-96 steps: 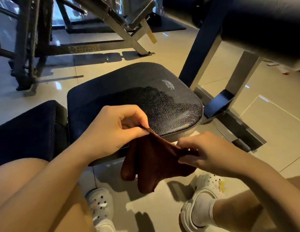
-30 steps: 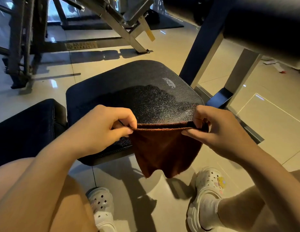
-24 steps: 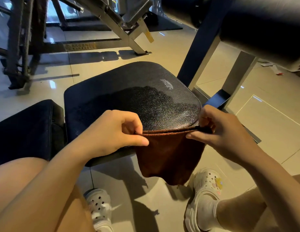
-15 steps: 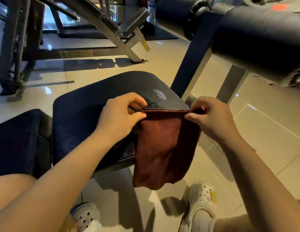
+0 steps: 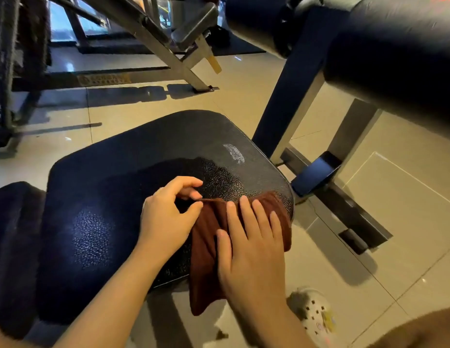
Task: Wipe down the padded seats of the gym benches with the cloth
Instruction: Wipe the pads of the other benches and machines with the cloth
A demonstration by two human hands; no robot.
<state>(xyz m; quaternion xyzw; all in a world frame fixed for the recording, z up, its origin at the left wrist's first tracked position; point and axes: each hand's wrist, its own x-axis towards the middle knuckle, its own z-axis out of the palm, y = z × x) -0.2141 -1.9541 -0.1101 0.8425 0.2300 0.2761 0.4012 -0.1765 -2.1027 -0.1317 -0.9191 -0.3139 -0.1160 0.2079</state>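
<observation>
A dark blue padded seat (image 5: pixel 133 172) of a gym bench fills the middle of the view, with a scuffed white patch near its far right corner. A dark red-brown cloth (image 5: pixel 209 244) lies over the seat's near right edge, its lower end hanging off toward the floor. My right hand (image 5: pixel 251 247) lies flat on the cloth with straight, spread fingers. My left hand (image 5: pixel 168 217) pinches the cloth's top edge between thumb and forefinger at the cloth's left side.
A second dark pad (image 5: pixel 10 242) adjoins the seat at the left. A thick padded roller (image 5: pixel 384 54) on a blue frame post (image 5: pixel 291 96) overhangs at the upper right. Metal machine frames (image 5: pixel 153 46) stand behind on the tiled floor. My white shoe (image 5: pixel 314 315) is below.
The cloth, held stretched in the air between both hands, has come down onto the seat's near right edge. My right hand let go of its corner and now lies flat on it.
</observation>
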